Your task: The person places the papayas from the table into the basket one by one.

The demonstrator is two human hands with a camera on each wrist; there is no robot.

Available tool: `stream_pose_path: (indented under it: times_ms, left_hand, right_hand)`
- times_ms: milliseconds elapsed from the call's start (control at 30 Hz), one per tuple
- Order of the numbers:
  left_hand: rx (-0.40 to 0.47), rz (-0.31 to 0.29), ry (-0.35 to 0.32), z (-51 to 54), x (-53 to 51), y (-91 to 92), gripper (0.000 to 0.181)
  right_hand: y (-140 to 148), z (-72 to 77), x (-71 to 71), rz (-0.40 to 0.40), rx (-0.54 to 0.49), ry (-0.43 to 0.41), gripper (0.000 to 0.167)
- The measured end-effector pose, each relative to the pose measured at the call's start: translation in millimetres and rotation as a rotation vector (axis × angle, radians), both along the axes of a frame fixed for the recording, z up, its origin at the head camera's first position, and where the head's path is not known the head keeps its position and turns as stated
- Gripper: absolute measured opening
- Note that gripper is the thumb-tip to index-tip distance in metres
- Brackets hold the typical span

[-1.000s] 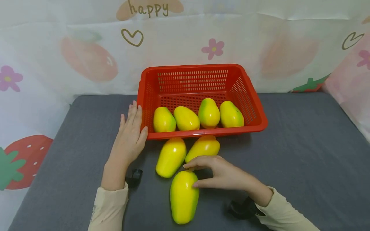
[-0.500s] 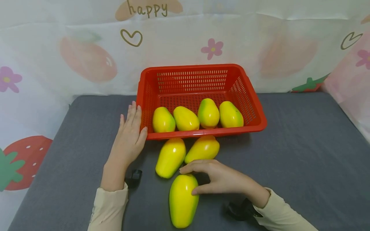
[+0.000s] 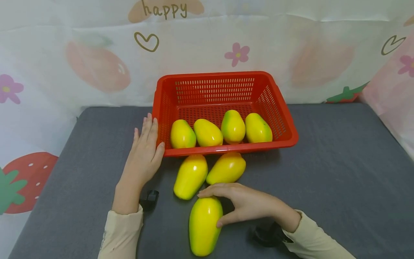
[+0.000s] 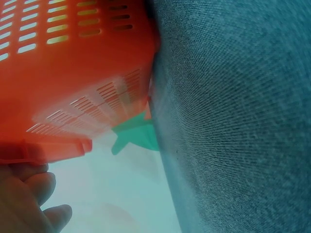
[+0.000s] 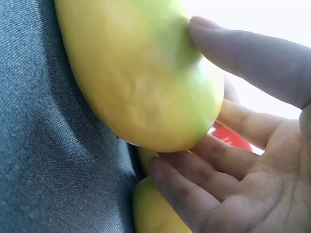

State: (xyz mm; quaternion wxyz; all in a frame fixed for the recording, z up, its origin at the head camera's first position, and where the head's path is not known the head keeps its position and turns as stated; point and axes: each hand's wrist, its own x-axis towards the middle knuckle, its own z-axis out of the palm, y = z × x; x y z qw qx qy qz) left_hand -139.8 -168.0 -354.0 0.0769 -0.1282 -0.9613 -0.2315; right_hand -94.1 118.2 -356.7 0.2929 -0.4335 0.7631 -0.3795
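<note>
Flat along the left wall of a red basket (image 3: 226,148) lies my left hand (image 3: 140,158), fingers straight; in the left wrist view its fingertips touch the basket's rim (image 4: 48,150). My right hand (image 3: 249,201) has its thumb on the right side of the nearest yellow mango (image 3: 204,230) and its fingers curled over the far end. The right wrist view shows thumb and fingers around this mango (image 5: 141,73), which lies on the cloth. Just beyond it are a mango (image 3: 191,178) at left and another (image 3: 228,167) at right, both against the basket's front.
Several mangoes (image 3: 208,133) lie in a row along the basket's front inside. Grey cloth (image 3: 339,172) covers the table, with a printed curtain (image 3: 194,46) behind. Dark wrist devices (image 3: 268,235) sit under both wrists.
The nearest mango has shifted slightly toward the person, and my right hand has moved the same way, its fingers now closer over the far end. The left hand keeps its place.
</note>
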Motion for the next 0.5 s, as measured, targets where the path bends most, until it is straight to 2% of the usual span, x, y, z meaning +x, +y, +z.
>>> stream_pose_path:
  times_ms: [500]
  left_hand:
    - [0.002, -0.001, 0.002, -0.6, -0.1, -0.3, 0.063]
  right_hand:
    - [-4.3, 1.8, 6.8, -0.012, 0.023, 0.046, 0.066]
